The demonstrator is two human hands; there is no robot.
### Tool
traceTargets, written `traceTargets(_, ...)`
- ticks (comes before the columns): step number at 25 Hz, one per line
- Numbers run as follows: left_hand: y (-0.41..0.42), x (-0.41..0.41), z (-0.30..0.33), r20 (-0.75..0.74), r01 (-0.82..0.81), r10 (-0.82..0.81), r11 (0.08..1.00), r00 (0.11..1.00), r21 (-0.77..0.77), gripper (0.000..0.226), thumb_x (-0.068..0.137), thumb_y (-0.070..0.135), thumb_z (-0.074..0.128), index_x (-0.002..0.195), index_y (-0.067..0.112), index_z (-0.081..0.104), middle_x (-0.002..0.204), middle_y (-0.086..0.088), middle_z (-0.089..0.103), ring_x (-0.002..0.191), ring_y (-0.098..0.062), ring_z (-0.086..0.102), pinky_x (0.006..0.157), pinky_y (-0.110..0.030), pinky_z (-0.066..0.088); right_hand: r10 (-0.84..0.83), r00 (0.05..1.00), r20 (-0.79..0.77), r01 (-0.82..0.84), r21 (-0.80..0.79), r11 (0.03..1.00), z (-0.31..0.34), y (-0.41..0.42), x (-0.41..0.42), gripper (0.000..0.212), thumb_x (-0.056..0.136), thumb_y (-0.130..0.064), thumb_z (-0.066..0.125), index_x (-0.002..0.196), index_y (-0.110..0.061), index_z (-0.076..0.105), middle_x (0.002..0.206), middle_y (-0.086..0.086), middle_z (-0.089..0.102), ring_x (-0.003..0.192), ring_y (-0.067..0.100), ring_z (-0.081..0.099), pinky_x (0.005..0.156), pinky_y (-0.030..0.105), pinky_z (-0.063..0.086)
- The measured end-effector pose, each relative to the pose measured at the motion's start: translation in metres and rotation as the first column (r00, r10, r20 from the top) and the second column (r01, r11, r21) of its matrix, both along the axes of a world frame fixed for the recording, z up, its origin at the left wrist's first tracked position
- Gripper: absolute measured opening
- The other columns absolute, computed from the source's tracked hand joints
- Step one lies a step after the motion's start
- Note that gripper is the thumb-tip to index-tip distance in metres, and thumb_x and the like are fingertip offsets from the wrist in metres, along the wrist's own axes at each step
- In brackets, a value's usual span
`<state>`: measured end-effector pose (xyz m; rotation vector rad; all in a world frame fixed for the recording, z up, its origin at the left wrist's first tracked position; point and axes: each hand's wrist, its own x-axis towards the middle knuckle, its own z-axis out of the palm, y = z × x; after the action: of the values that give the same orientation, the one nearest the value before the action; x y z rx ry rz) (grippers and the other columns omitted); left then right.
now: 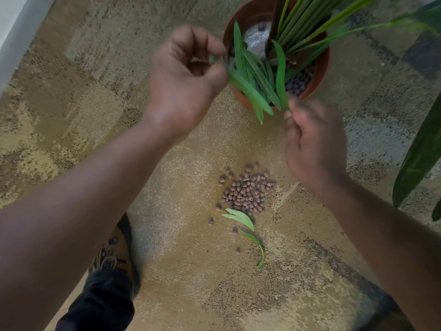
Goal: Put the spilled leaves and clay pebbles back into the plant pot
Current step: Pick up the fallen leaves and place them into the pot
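The left hand [183, 82] is in the upper middle of the frame, with its fingers curled round a bunch of long green leaves [253, 80]. The leaves reach over the rim of the round brown plastic plant pot [321, 68] at the top of the frame. The right hand [312, 142], just below the pot, seems to pinch the tip of one leaf, but it is blurry. Inside the pot are dark pebbles and tall green stems. A pile of small round brown clay pebbles [245, 189] lies on the speckled tan carpet floor [95, 115] in the middle of the frame. Just below the pile lie a few more green leaves [241, 217]. A brown laced shoe [112, 254] stands at the lower left
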<state>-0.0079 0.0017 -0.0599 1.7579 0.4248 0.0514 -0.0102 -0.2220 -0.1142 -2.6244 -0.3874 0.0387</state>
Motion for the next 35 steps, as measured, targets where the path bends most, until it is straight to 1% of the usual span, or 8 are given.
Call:
traceTargets(7, 0.002, 0.023, 0.014, 0.164, -0.063, 0.082, 0.991, 0.983, -0.12, 0.021, 0.076, -0.013, 0.063, 0.091, 0.001, 0.059, 0.088, -0.012, 0.061, 0.078, -0.025, 0.058, 0.069, -0.034, 0.051, 0.015, 0.985, -0.172, -0.073, -0.338, 0.938, 0.003, 0.027, 0.057, 0.023, 0.099, -0.027, 0.058, 0.119, -0.018, 0.065, 0.119, 0.009, 0.062, 0.116, 0.035, 0.052, 0.097, 0.05, 0.04)
traceTargets(10, 0.002, 0.022, 0.009, 0.101, -0.071, 0.096, 0.971, 0.99, -0.228, 0.022, 0.079, -0.015, 0.061, 0.094, 0.0, 0.057, 0.089, -0.015, 0.056, 0.08, -0.028, 0.056, 0.07, -0.037, 0.053, -0.185, 0.924, -0.334, 0.2, 0.012, 0.98, 0.008, 0.035, 0.052, 0.044, 0.095, -0.022, 0.064, 0.138, -0.022, 0.055, 0.128, -0.001, 0.06, 0.12, 0.021, 0.056, 0.101, 0.045, 0.049)
traceTargets(14, 0.004, 0.025, -0.001, -0.05, -0.129, 0.119, 0.924, 0.992, -0.36, 0.021, 0.085, -0.014, 0.062, 0.098, 0.002, 0.059, 0.087, -0.007, 0.061, 0.079, -0.02, 0.064, 0.072, -0.03, 0.056, -0.054, 0.873, -0.484, 0.342, 0.53, 0.776, 0.025, 0.041, 0.015, 0.064, 0.081, -0.021, 0.077, 0.139, -0.028, 0.05, 0.122, -0.009, 0.061, 0.096, 0.007, 0.066, 0.078, 0.024, 0.06)
traceTargets(17, -0.002, 0.027, -0.012, -0.117, -0.118, 0.082, 0.927, 0.99, -0.355, 0.02, 0.088, -0.012, 0.067, 0.098, 0.003, 0.061, 0.083, -0.005, 0.063, 0.077, -0.016, 0.066, 0.074, -0.03, 0.058, -0.006, 0.911, -0.412, 0.287, 0.625, 0.726, 0.027, 0.046, 0.005, 0.026, 0.095, -0.022, 0.067, 0.12, -0.018, 0.064, 0.099, -0.001, 0.07, 0.079, 0.009, 0.069, 0.066, 0.031, 0.061)
traceTargets(22, -0.017, 0.052, -0.032, -0.092, -0.13, 0.118, 0.981, 0.989, -0.147, 0.021, 0.087, -0.007, 0.072, 0.107, -0.007, 0.064, 0.101, -0.026, 0.067, 0.089, -0.03, 0.07, 0.081, -0.039, 0.063, -0.262, 0.875, -0.407, 0.457, 0.517, 0.724, 0.012, 0.045, 0.035, 0.012, 0.1, -0.017, 0.058, 0.095, -0.014, 0.069, 0.074, -0.004, 0.068, 0.063, 0.01, 0.061, 0.058, 0.033, 0.053)
traceTargets(27, -0.033, 0.075, -0.048, -0.19, -0.002, 0.05, 0.97, 0.98, 0.245, 0.021, 0.093, -0.002, 0.063, 0.104, 0.014, 0.067, 0.108, 0.001, 0.068, 0.099, -0.008, 0.065, 0.086, -0.022, 0.057, -0.32, 0.848, -0.422, 0.486, 0.38, 0.787, 0.002, 0.035, 0.041, 0.02, 0.089, -0.014, 0.064, 0.108, -0.013, 0.068, 0.053, -0.024, 0.06, 0.046, -0.007, 0.054, 0.049, 0.016, 0.047)
traceTargets(31, -0.032, 0.072, -0.055, -0.238, 0.271, -0.164, 0.794, 0.957, 0.544, 0.04, 0.096, 0.001, 0.054, 0.133, 0.017, 0.061, 0.147, -0.006, 0.051, 0.134, -0.022, 0.05, 0.111, -0.025, 0.04, -0.252, 0.909, -0.331, 0.313, 0.145, 0.939, -0.003, 0.027, 0.038, 0.034, 0.086, -0.03, 0.065, 0.118, -0.019, 0.064, 0.106, -0.006, 0.066, 0.083, 0.012, 0.067, 0.07, 0.034, 0.06)
traceTargets(35, -0.027, 0.06, -0.066, -0.444, 0.582, -0.377, 0.493, 0.813, 0.647, 0.046, 0.099, 0.049, 0.054, 0.139, 0.026, 0.057, 0.165, -0.007, 0.028, 0.155, -0.032, 0.014, 0.123, -0.059, 0.009, -0.131, 0.93, -0.344, 0.144, 0.011, 0.99, -0.013, 0.02, 0.037, 0.031, 0.096, -0.019, 0.058, 0.126, -0.014, 0.065, 0.13, 0.005, 0.058, 0.108, 0.022, 0.062, 0.092, 0.043, 0.056)
